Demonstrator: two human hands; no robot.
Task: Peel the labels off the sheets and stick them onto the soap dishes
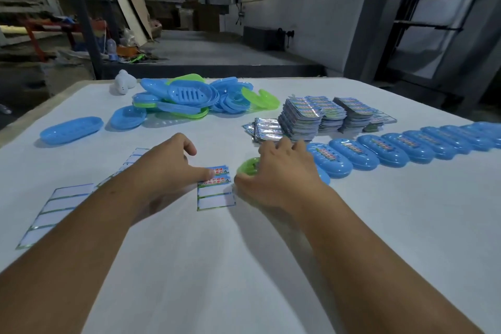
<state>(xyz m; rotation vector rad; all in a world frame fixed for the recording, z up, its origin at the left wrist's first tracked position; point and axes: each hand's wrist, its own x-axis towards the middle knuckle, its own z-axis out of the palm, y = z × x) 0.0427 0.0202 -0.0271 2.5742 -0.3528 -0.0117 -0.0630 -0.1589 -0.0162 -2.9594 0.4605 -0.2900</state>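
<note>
Pressing down with an extended finger, the left hand (165, 168) pinned the partly used label sheet (215, 188) to the white surface (244, 266); its other fingers were loosely curled and held nothing. Two printed labels remained at the sheet's far end; the two nearer slots were bare backing.

Right hand (279, 173) lay over a lime-green plastic soap dish (248, 167), fingers curled round it, just right of the sheet. Only the dish's left rim showed; could not tell whether it carried a label. A blue edge showed just beyond the hand's right side.

Row of blue oval soap dishes with labels on top (406, 146) ran from beside the right hand toward the right edge of the surface, each touching or nearly touching the next.

Stacks of full printed label sheets (320, 116) stood behind that row, with a few loose sheets leaning at their left.

Heap of unlabelled blue and green soap dishes (195, 100) lay at the far middle of the surface; a single blue dish (71, 129) sat apart to the left. Small white object (124, 83) lay behind the heap.

Emptied backing sheets (54, 211) lay flat at the left, near the left forearm.
</note>
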